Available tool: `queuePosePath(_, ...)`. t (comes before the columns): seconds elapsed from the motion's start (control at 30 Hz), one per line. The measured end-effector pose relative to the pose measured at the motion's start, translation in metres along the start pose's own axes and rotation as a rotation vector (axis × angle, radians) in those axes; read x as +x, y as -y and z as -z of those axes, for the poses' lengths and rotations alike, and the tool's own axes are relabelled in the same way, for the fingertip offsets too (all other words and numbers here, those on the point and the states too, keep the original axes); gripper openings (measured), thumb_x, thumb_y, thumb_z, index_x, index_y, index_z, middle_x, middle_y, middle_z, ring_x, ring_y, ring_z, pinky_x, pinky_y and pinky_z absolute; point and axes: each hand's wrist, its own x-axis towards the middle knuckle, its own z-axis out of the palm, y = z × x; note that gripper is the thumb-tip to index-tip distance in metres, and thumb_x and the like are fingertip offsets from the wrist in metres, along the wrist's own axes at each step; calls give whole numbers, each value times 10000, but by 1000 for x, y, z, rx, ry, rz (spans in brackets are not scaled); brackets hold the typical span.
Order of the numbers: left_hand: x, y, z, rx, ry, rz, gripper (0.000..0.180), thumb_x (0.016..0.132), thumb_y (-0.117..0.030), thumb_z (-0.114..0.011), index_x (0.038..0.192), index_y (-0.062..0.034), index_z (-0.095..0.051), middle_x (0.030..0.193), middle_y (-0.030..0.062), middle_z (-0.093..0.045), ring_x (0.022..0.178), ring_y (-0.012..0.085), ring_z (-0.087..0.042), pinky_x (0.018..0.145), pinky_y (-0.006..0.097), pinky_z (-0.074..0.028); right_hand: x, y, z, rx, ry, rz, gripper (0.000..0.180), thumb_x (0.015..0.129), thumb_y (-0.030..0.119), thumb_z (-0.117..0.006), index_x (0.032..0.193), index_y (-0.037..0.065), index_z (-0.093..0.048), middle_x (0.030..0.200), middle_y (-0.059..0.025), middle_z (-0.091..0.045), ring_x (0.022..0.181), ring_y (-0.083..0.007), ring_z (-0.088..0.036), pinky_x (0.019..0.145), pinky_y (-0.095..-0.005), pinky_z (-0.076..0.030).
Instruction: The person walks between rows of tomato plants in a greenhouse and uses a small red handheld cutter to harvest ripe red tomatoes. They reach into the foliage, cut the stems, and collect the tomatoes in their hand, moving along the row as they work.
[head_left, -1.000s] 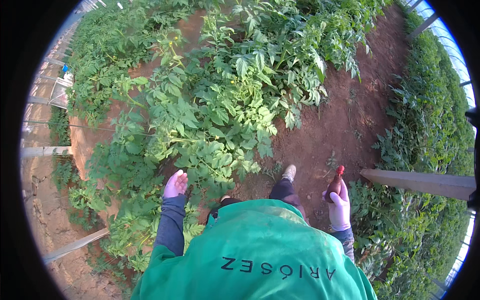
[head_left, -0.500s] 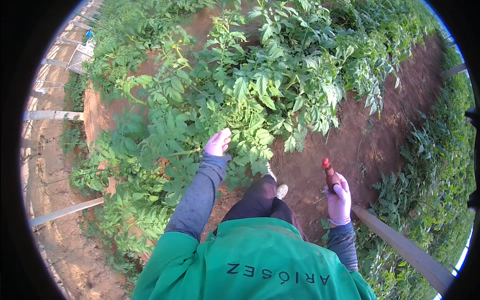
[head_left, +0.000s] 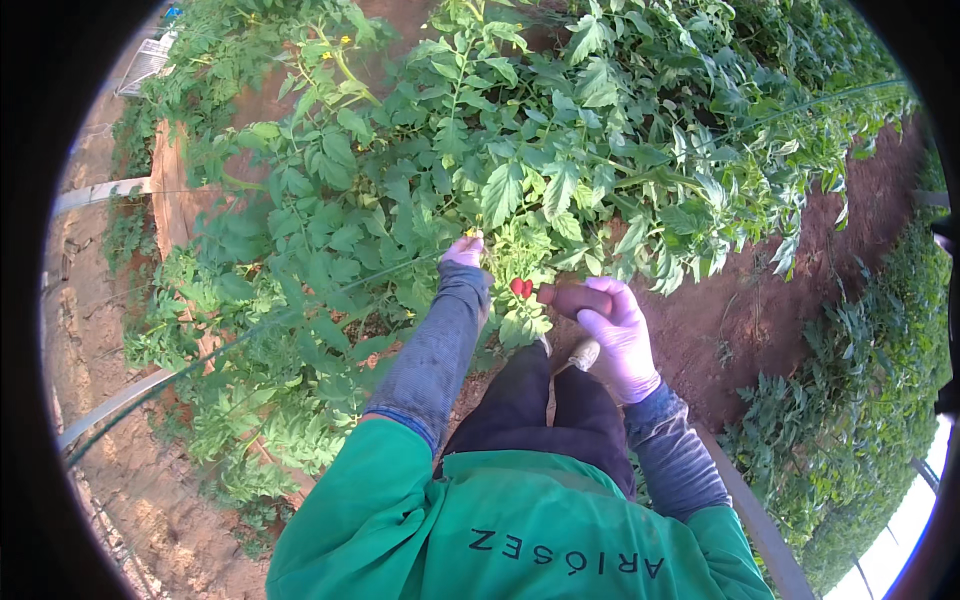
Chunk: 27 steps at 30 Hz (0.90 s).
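Observation:
My right hand (head_left: 625,345), in a pale pink-purple glove, is closed around a small reddish-brown bottle (head_left: 575,300). The bottle lies nearly sideways, its red tip (head_left: 521,288) pointing left toward the leaves. My left hand (head_left: 463,251), gloved alike, reaches in among the stems of a tomato plant (head_left: 500,190). Its fingers look drawn together beside a small yellow flower; leaves partly hide them, and what they hold is too small to make out. A gap of leaves separates the red tip from my left hand.
Dense tomato plants fill the far side, and another green row (head_left: 850,420) runs along the right. A green string (head_left: 250,335) slants across the left. Wooden stakes (head_left: 105,192) stand at the left, near a white crate (head_left: 148,65). My shoes (head_left: 580,354) are on brown soil.
My right hand has swung left and up, turning the bottle from upright to sideways with its tip toward the plant. My left hand has moved slightly right and deeper into the leaves, its fingers drawing together.

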Motion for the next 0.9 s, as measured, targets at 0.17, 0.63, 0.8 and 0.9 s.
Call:
queuePosePath(0.17,-28,11,21,-39,250,171,271,848,-220,-611,1084,-89,-588,993,36,-575,836,210,-560,578,539,-496,75,-48,-13,-857,-44,370,368,703,45,-685,1043,50,-541,968,-73,-594,870,-176,-590,765,-274,-476)
queuePosePath(0.63,-46,-22,21,-102,158,359,394,815,-261,-661,1133,-50,-566,1065,36,-563,984,218,-511,652,552,-478,124,-72,-20,-936,-7,545,380,665,49,-695,1019,60,-559,935,-103,-598,838,-234,-601,724,-301,-488)
queuePosePath(0.8,-51,-29,16,-148,95,351,309,825,-224,-652,1071,-45,-599,984,7,-584,919,158,-527,659,473,-486,126,-65,-7,-861,-55,447,365,669,78,-687,1013,72,-563,895,-109,-600,790,-248,-608,699,-312,-491)
queuePosePath(0.9,-46,-24,15,-143,77,348,265,838,-197,-635,1054,-45,-610,948,-2,-594,879,132,-535,687,395,-486,129,-62,-10,-899,-34,385,365,670,85,-688,1012,75,-564,901,-111,-600,793,-246,-608,704,-311,-491)
